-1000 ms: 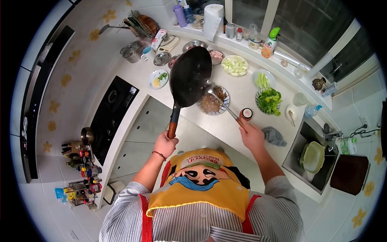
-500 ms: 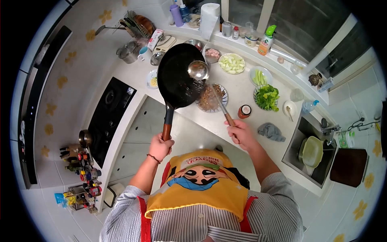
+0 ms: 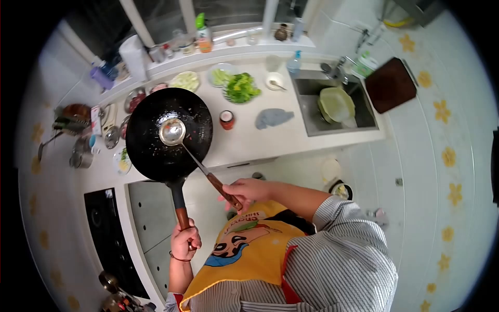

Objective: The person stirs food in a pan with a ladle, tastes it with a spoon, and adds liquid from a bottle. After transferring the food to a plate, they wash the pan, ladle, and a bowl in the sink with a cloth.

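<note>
My left hand [image 3: 183, 242] is wrapped round the wooden end of the wok's handle. The black wok [image 3: 146, 151] is held over the counter, with food bits and an oily sheen on its inner surface. Closed on the wooden grip of a metal ladle is my right hand [image 3: 245, 192]. The ladle [image 3: 172, 132] has its bowl within the wok's outline, at about the middle. Right of the wok stands a red jar with a dark lid [image 3: 226, 120]. The plate of browned food seen earlier is hidden behind the wok.
Behind the wok sit a plate of pale cut vegetables [image 3: 185, 81] and a plate of leafy greens [image 3: 242, 88]. A grey cloth [image 3: 274, 118] lies before the sink [image 3: 312, 122], which holds a green basin [image 3: 337, 104]. The black stove [image 3: 112, 234] is at left.
My view has turned to the right, toward the sink. The wok now covers the plate of browned food. My right hand and the ladle have come closer to the wok's handle.
</note>
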Motion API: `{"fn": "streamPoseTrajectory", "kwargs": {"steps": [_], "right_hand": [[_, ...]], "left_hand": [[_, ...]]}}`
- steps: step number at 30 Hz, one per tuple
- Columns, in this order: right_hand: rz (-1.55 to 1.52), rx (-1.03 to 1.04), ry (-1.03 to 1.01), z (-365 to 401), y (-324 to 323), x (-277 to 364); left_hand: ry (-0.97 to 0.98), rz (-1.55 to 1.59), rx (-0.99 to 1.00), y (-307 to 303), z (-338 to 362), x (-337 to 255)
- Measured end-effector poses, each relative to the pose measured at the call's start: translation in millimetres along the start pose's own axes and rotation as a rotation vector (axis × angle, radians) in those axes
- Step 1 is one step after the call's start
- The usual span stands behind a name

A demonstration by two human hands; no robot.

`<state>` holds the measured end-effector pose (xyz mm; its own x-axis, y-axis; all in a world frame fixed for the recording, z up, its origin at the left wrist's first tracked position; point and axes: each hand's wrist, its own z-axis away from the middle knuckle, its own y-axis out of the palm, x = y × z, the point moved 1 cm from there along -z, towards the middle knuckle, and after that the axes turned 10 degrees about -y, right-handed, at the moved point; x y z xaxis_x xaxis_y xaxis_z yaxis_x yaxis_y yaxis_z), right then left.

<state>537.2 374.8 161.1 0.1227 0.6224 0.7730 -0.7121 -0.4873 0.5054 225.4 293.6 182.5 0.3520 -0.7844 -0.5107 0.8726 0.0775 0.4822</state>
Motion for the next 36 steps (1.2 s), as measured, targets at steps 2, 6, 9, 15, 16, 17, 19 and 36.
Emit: {"fn": "streamPoseTrajectory", "kwargs": {"steps": [2,6,9,15,16,17,19,36], "right_hand": [[0.186,0.041,-0.051,39.8,-37.5,1.0],[0.099,-0.369,-0.042,135.5,-186.3,-0.1],[-0.061,-1.053,-0.110,214.4,-377.4,-39.7],[-0.188,-1.513,-0.128,318.1,-640.8,-31.2],[-0.186,-1.560,-0.092,320.1,-682.2,-33.6],[-0.186,-1.603,-0.044,320.6,-719.7,-40.7],[-0.159,-1.502,-0.009,326.3,-788.9,-67.8],[-0.641,-1.119,0.025,350.4,-933.8,-173.2]], "left_hand": [[-0.017,0.002,0.044,15.9,2.3,5.8],[-0.015,0.009,0.079,62.5,-1.1,12.4],[0.010,-0.007,0.056,108.6,-24.8,24.6],[0.087,0.019,0.019,241.3,-124.2,53.0],[0.098,0.050,0.041,264.9,-147.8,64.1],[0.102,0.089,0.006,289.2,-167.9,76.4],[0.108,0.145,0.059,333.8,-202.9,96.4],[-0.321,0.056,-0.045,481.3,-280.7,169.7]]}}
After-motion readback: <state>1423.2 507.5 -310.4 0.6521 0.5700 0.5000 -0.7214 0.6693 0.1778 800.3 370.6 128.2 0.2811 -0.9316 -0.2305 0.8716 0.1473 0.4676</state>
